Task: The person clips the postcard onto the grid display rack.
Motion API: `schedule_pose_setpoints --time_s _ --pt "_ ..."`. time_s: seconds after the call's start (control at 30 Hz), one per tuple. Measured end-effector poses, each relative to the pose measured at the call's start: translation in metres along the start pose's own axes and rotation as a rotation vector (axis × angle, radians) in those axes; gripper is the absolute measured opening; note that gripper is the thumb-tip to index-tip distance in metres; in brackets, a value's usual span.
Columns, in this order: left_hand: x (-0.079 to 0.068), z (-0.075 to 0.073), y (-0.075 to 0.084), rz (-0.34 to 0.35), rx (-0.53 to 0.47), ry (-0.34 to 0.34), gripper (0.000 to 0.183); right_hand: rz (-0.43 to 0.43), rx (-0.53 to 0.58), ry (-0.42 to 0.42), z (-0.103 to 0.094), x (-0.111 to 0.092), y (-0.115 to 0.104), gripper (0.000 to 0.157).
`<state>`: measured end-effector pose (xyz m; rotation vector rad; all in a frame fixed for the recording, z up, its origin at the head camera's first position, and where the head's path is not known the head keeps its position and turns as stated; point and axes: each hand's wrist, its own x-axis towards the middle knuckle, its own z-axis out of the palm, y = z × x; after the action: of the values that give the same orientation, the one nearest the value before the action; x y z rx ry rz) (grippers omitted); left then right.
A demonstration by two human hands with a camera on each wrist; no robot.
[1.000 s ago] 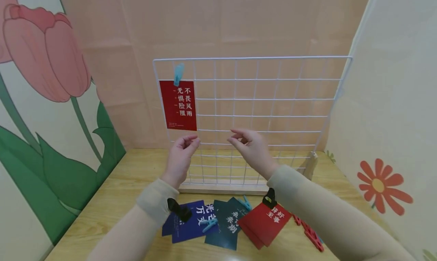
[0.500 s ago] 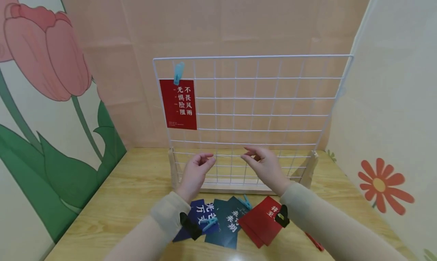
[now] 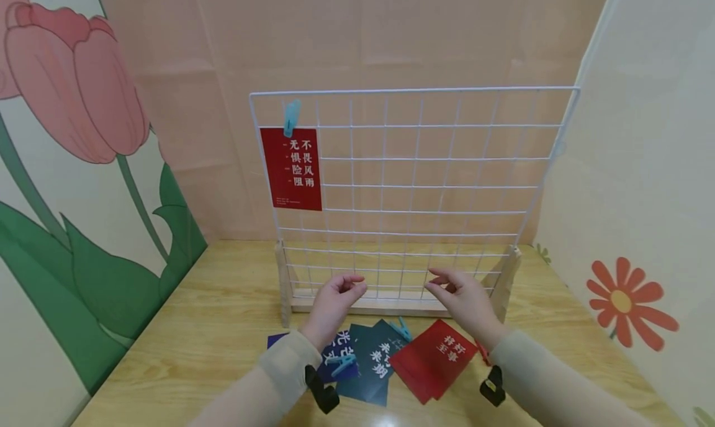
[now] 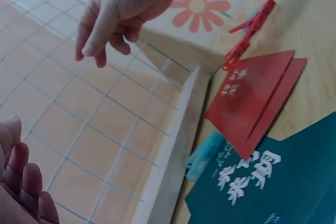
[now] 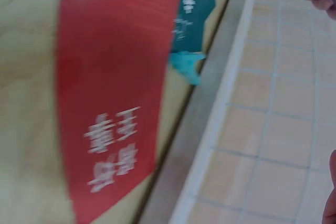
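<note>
My left hand [image 3: 335, 303] hovers before the lower part of a white wire grid rack [image 3: 413, 185]. Nothing shows between its bent fingers. Level with it, to the right, my right hand [image 3: 463, 300] hangs loosely curled, also holding nothing. Below the hands lie several cards: blue cards [image 3: 345, 340] partly hidden by the left forearm, dark teal cards [image 3: 363, 380], and overlapping red cards [image 3: 430, 360]. One light-blue clothespin [image 3: 342, 365] rests across the blue and teal cards; another clothespin [image 3: 401, 329] sits behind the teal ones. On the grid's upper left, a blue clothespin [image 3: 291, 118] clips a red card [image 3: 292, 172].
Red clothespins [image 4: 257, 19] lie on the wooden table [image 3: 167, 328] beyond the red cards, mostly hidden by the right arm in the head view. The rack's wooden base [image 3: 368, 307] stands just behind the cards. A flower-printed wall [image 3: 625, 166] rises on the right.
Both hands have come down and away from the hanging red card, shifting rightward, and the gap between them has widened slightly. The card and clothespin on the grid stay in place.
</note>
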<state>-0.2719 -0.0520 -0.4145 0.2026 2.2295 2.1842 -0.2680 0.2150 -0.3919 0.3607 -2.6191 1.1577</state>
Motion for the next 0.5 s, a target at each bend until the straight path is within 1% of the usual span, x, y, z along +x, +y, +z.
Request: schedule_pose_setpoints --time_s 0.1,0.2,0.3,0.4,0.5 --pt "-0.003 0.004 -0.007 -0.033 0.031 -0.024 0.030 0.041 -0.021 -0.012 -0.003 -0.006 0.011 0.043" --pt "-0.005 0.009 -0.013 -0.062 0.065 -0.040 0.030 0.103 -0.040 -0.031 -0.007 -0.012 0.023 0.043" --pt "-0.006 0.014 -0.020 -0.088 0.078 -0.059 0.029 0.137 -0.059 -0.042 -0.013 -0.018 0.035 0.043" --pt "-0.006 0.020 -0.027 -0.098 0.079 -0.090 0.025 0.161 -0.079 -0.046 -0.020 -0.024 0.046 0.042" --pt "-0.006 0.025 -0.033 -0.102 0.093 -0.128 0.024 0.201 -0.111 -0.062 -0.027 -0.029 0.056 0.047"
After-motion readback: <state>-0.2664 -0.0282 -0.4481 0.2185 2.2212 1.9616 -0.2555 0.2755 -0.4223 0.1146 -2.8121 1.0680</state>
